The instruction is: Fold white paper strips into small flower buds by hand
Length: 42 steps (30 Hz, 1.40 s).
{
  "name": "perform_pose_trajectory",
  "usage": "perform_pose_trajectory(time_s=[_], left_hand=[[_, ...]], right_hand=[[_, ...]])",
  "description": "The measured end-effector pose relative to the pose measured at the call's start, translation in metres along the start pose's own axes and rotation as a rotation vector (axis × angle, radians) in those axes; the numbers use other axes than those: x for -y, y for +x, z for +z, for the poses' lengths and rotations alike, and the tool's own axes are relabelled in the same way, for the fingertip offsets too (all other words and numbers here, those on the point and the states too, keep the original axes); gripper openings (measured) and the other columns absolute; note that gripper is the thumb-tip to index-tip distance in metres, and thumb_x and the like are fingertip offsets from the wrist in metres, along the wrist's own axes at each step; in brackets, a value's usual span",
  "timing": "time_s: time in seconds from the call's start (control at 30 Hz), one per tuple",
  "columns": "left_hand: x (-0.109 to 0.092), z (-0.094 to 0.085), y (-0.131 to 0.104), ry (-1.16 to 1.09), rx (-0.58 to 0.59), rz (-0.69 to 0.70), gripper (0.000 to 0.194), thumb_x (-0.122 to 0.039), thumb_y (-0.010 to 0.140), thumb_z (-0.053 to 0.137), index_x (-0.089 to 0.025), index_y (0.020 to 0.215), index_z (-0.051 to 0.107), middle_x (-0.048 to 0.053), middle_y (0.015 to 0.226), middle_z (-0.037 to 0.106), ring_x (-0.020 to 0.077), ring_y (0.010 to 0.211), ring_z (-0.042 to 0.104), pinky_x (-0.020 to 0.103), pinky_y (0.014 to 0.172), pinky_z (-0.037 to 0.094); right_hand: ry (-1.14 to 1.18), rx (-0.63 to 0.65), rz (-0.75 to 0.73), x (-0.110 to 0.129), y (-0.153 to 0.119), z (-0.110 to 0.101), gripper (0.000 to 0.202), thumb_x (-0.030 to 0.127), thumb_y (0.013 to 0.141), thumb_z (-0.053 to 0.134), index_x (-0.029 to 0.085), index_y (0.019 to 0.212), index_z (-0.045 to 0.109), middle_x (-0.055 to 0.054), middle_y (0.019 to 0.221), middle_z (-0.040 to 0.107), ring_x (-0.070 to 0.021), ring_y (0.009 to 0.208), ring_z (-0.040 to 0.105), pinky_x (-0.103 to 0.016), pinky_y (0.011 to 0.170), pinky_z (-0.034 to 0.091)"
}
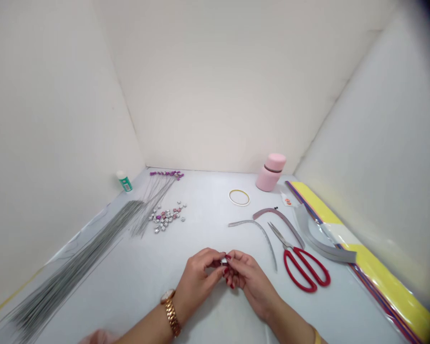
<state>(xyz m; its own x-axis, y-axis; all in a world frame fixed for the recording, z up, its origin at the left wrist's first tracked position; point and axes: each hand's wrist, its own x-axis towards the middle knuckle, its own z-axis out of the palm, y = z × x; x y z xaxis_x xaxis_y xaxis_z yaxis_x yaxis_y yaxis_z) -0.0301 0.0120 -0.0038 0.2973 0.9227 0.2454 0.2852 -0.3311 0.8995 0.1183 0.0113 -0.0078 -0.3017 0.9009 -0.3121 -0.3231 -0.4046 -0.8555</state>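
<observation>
Both hands meet at the front middle of the white table. Between the thumb and fingers of my left hand [205, 272] is a small silvery piece [224, 261]. The fingertips of my right hand [245, 274] pinch the same piece from the other side, and its exact shape is too small to tell. Back left of the hands lies a loose pile of small silver and pink foil pieces [166, 217]. Scissors with red handles [301, 263] rest to the right, blades slightly open and pointing away.
Grey wires [82, 258] lie in a long bundle at left, with purple-tipped wires [161, 188] behind. A green glue stick [124, 181], tape ring [239, 197], pink bottle [270, 173], curved grey strips [322, 243] and yellow sheets [376, 277] stand or lie around.
</observation>
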Motion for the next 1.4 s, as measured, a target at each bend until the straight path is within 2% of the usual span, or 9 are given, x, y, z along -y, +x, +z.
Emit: perform_pose_trajectory(time_s=[0.1,0.37,0.63,0.83,1.03,1.4], left_hand=[[-0.001,0.0,-0.001,0.082,-0.016,0.007,0.014,-0.017,0.08,0.051,-0.016,0.084,0.064,0.007,0.078,0.064,0.0153,0.072,0.058,0.025,0.068,0.045],[-0.005,-0.003,0.001,0.166,0.01,0.048,0.025,-0.018,0.085,0.041,-0.016,0.075,0.064,0.005,0.068,0.061,0.0154,0.067,0.054,0.025,0.066,0.04],[-0.003,0.0,0.003,0.037,-0.037,-0.027,0.027,-0.023,0.086,0.039,-0.018,0.076,0.063,0.004,0.073,0.06,0.0161,0.071,0.055,0.025,0.068,0.041],[-0.003,0.004,0.0,0.007,-0.054,-0.052,0.03,-0.026,0.086,0.038,-0.017,0.073,0.063,0.003,0.069,0.059,0.0157,0.067,0.054,0.025,0.066,0.041],[-0.002,0.004,-0.001,-0.014,-0.133,-0.092,0.029,-0.035,0.081,0.049,-0.015,0.064,0.063,0.003,0.062,0.059,0.0156,0.062,0.054,0.025,0.061,0.041],[-0.001,0.004,-0.001,0.007,-0.096,0.012,0.031,-0.028,0.085,0.041,-0.018,0.07,0.066,0.003,0.065,0.057,0.0155,0.065,0.054,0.025,0.063,0.041]], right_hand=[[-0.057,-0.019,-0.037,0.0,-0.001,0.002,0.026,0.037,0.077,0.057,0.014,0.065,0.055,0.001,0.053,0.057,-0.0076,0.044,0.048,-0.019,0.044,0.031],[-0.206,-0.03,-0.085,0.001,-0.001,0.005,0.036,0.046,0.08,0.05,0.014,0.064,0.054,0.0,0.054,0.057,-0.0086,0.044,0.049,-0.019,0.044,0.033],[-0.204,-0.041,-0.11,-0.003,0.001,0.005,0.038,0.051,0.076,0.052,0.014,0.065,0.054,0.0,0.054,0.058,-0.008,0.042,0.048,-0.019,0.043,0.033],[-0.225,-0.056,-0.165,-0.007,0.002,0.006,0.038,0.05,0.076,0.053,0.014,0.062,0.051,0.001,0.051,0.057,-0.0072,0.04,0.047,-0.018,0.042,0.031],[-0.235,-0.038,-0.19,-0.011,0.003,0.008,0.04,0.052,0.075,0.052,0.014,0.061,0.052,0.001,0.05,0.057,-0.008,0.04,0.048,-0.019,0.042,0.032],[-0.231,-0.044,-0.216,-0.013,0.005,0.007,0.035,0.046,0.078,0.052,0.014,0.064,0.051,0.002,0.051,0.056,-0.0072,0.041,0.048,-0.018,0.042,0.031]])
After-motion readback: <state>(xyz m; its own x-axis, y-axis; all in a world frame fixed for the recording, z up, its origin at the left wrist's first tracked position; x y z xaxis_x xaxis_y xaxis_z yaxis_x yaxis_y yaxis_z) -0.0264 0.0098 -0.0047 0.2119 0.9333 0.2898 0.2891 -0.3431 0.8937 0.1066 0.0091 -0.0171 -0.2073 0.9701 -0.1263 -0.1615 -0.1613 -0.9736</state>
